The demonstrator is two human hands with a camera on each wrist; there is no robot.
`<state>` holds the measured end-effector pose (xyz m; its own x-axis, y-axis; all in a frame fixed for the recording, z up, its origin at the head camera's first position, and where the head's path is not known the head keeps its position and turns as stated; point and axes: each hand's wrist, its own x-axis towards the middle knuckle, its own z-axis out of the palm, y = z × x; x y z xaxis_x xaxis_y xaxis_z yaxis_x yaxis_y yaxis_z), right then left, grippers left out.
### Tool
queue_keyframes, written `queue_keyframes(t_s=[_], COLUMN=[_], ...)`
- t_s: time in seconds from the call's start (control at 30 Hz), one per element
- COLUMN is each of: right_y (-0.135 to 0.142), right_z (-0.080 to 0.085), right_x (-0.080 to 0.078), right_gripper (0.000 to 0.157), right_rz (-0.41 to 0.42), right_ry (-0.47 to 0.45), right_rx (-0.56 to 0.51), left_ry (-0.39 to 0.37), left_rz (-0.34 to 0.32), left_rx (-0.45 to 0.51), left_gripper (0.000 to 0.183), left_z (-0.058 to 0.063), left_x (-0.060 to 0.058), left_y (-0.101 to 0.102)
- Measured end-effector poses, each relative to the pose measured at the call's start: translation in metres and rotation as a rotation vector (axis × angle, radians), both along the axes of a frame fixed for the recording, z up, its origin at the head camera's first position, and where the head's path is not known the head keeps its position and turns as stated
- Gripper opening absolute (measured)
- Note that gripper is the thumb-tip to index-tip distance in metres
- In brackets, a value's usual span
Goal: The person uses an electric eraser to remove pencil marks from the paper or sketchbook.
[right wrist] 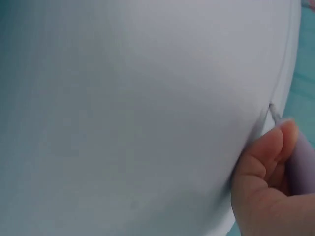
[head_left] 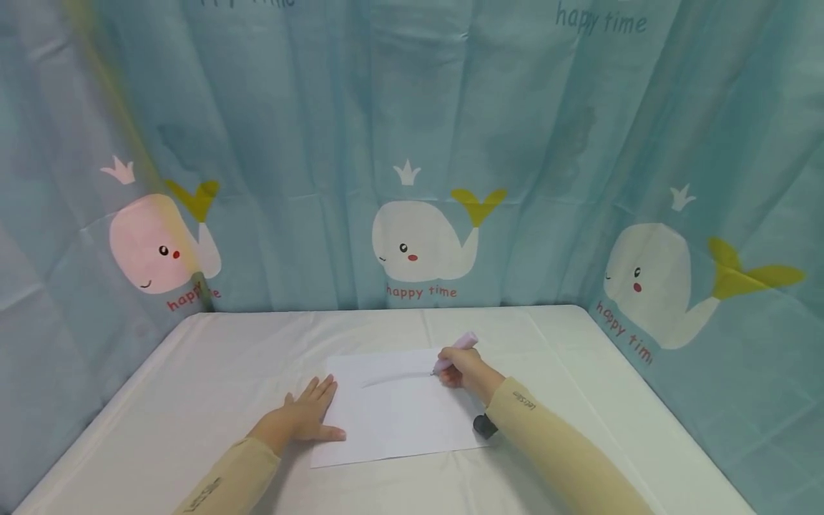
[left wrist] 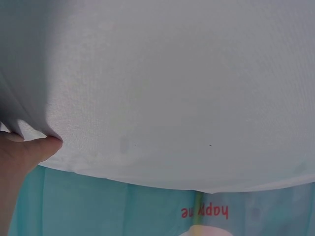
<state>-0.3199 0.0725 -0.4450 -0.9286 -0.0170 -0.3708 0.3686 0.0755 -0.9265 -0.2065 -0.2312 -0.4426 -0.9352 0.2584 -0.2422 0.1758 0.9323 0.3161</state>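
Observation:
A sheet of white paper (head_left: 393,422) lies on the white-covered table, with a faint, slightly curved line across its upper half. My right hand (head_left: 460,366) grips a thick lilac pen (head_left: 465,341) near its tip, at the right end of that line. In the right wrist view, the thumb and fingers pinch the pen (right wrist: 301,162), its narrow point touching the white surface. Spread over the left edge of the paper, my left hand (head_left: 307,415) rests with straight fingers. Only a few fingers (left wrist: 44,149) of it show in the left wrist view.
A small black round object (head_left: 484,426) shows beside the right sleeve, over the paper's lower right corner. White cloth (head_left: 244,357) covers the table. Blue curtains (head_left: 309,236) printed with whales hang along its back and both sides.

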Motion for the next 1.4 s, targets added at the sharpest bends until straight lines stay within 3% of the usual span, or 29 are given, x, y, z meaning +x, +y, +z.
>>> queue_keyframes(t_s=[0.37, 0.73, 1.4], right_y=[0.0068, 0.0001, -0.0014], right_z=[-0.0044, -0.0019, 0.0023], right_x=[0.0012, 0.0072, 0.0057], right_gripper=[0.015, 0.014, 0.016], right_rz=[-0.025, -0.015, 0.013], right_ry=[0.003, 0.031, -0.01], right_rx=[-0.049, -0.024, 0.003], left_ry=[0.009, 0.007, 0.004], left_rz=[-0.011, -0.018, -0.004], left_rx=[0.003, 0.004, -0.006], left_gripper=[0.107, 0.11, 0.108], left_z=[-0.0033, -0.0074, -0.0032], left_x=[-0.0001, -0.0028, -0.0016], left_y=[-0.0002, -0.0033, -0.0011])
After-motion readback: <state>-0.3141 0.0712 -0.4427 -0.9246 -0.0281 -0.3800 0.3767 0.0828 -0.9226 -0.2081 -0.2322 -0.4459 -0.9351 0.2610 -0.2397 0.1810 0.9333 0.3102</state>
